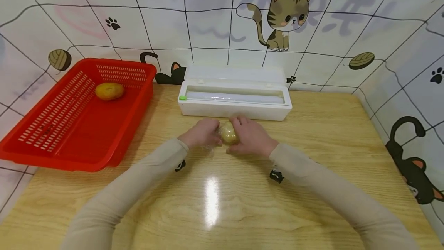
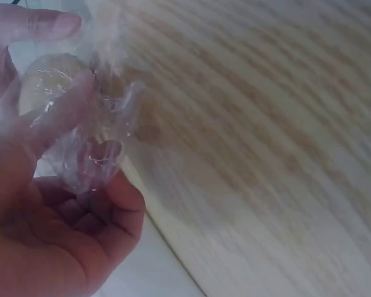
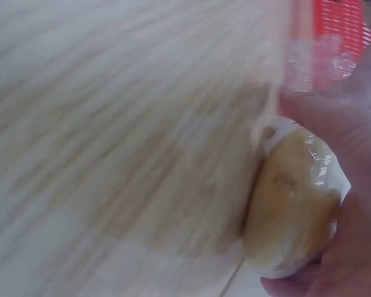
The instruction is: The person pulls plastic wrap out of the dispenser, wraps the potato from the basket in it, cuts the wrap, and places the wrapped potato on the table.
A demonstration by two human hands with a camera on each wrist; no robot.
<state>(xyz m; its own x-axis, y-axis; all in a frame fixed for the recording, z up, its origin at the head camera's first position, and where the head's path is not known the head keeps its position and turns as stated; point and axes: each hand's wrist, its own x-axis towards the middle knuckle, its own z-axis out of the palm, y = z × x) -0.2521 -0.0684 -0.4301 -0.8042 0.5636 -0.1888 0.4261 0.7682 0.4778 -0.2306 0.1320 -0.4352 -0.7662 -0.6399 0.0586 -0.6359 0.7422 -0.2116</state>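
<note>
The fingers of your left hand (image 1: 204, 132) are bent in on a gathered bunch of clear film (image 2: 74, 167), gripping it at one end of the wrapped potato (image 3: 290, 204). Your right hand (image 1: 252, 136) curves snugly round the potato's other side, thumb and fingers holding it between them. The potato sits between your two hands, at or just above the desk (image 1: 256, 203) — you can't tell whether it touches.

To close the wrap well, hold the potato steady on the right and draw the loose film in close, pressing out slack before folding it flat; a hard tug could tear it or leave creases.

Just beyond your hands stands the white box (image 1: 232, 111), its lid (image 1: 236, 74) raised and a film roll (image 1: 236, 97) inside. Well to your left, the red basket (image 1: 83, 134) holds a second, seemingly bare potato (image 1: 109, 91) — leave it for now.
</note>
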